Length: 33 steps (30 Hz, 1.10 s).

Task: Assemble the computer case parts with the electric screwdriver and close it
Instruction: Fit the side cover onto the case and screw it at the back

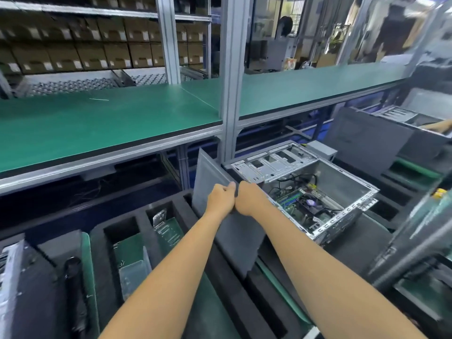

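Observation:
An open computer case [340, 177] lies on its side at centre right, with the motherboard [303, 204] and cables showing inside. A grey side panel [208, 177] stands on edge against the case's left side, tilted toward me. My left hand [221, 198] and my right hand [249, 200] meet at the panel's near upper edge, both with fingers curled over it. A black electric screwdriver [73, 272] lies in the foam tray at lower left, away from both hands.
Black foam trays [127, 223] hold a clear screw box [134, 277] and circuit boards. A green shelf [110, 118] on aluminium posts [231, 94] overhangs the line. Another case [381, 133] sits at the right, with another person's hand [440, 126] on it.

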Tool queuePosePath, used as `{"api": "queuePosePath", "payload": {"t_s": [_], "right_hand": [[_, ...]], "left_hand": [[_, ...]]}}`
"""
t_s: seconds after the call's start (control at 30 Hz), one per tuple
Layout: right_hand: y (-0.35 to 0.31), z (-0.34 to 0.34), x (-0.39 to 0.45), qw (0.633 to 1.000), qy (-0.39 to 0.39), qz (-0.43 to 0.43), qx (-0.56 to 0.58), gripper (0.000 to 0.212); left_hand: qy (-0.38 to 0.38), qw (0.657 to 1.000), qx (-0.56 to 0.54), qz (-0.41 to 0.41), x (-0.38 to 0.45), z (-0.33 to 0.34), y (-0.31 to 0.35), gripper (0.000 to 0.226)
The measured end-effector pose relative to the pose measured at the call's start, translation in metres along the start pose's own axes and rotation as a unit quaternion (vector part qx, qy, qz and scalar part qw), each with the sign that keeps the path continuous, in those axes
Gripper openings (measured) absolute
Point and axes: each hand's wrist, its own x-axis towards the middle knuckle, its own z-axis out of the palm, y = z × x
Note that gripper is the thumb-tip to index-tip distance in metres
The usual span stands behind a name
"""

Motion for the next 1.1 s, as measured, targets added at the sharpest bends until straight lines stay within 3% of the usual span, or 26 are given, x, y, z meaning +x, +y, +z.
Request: {"api": "queuePosePath", "payload": {"t_s": [0.13, 0.2, 0.4, 0.5, 0.6, 0.7, 0.8, 0.97, 1.1], "right_hand": [[-0.002, -0.017, 0.002, 0.994, -0.070, -0.061, 0.061, 0.004], [-0.006, -0.026, 0.000, 0.983, -0.130, -0.070, 0.108, 0.006], [-0.025, -0.025, -0.018, 0.947, -0.225, -0.057, 0.223, 0.008], [-0.041, -0.023, -0.024, 0.923, -0.239, -0.022, 0.301, 0.010], [-0.058, -0.018, -0.021, 0.913, -0.150, 0.056, 0.375, 0.022], [-0.065, -0.006, -0.022, 0.930, -0.057, 0.044, 0.360, 0.022], [-0.071, 0.003, -0.028, 0.942, -0.038, 0.026, 0.332, 0.017], [-0.073, -0.002, -0.039, 0.963, -0.036, -0.026, 0.265, 0.020], [-0.068, -0.007, -0.040, 0.960, -0.007, -0.016, 0.280, 0.015]], "left_hand": [[0.021, 0.995, -0.069, -0.075, 0.010, -0.001, 0.008, 0.062], [0.029, 0.990, -0.084, -0.113, 0.010, -0.009, 0.011, 0.053], [0.077, 0.984, 0.145, -0.072, -0.002, -0.041, 0.016, 0.009], [0.097, 0.983, 0.141, -0.059, -0.009, -0.059, 0.010, 0.020], [0.114, 0.987, 0.103, -0.052, -0.025, -0.071, 0.010, 0.017], [0.123, 0.989, 0.063, -0.044, -0.044, -0.077, 0.006, 0.015], [0.130, 0.990, 0.050, -0.023, -0.059, -0.079, 0.000, 0.010], [0.191, 0.980, 0.056, 0.026, -0.079, -0.084, 0.036, 0.021], [0.182, 0.980, 0.040, 0.066, -0.082, -0.129, 0.072, 0.005]]}}
